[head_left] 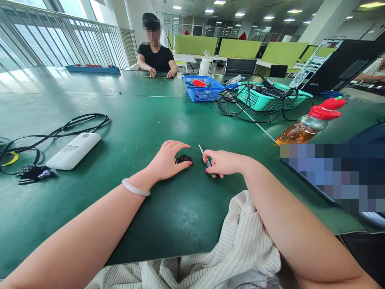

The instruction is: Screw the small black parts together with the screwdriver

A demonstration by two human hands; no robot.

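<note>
On the green table, my left hand (165, 162) curves around a small black part (184, 159) with a rough, toothed outline. Its thumb and fingers are apart, the thumb along the near side; whether they touch the part I cannot tell. Just to the right, my right hand (224, 161) is closed on a small screwdriver (209, 163). The light metal shaft points away and to the left, and the fingers partly cover the dark handle. A gap of bare table lies between the screwdriver and the black part.
At left lie a white power bank (75, 150) and a looped black cable (87, 117). Further back are a blue basket (204, 94) and a teal basket (258, 102) with tangled cables. A red-capped bottle (309, 120) stands at right. Across the table sits a person (155, 56).
</note>
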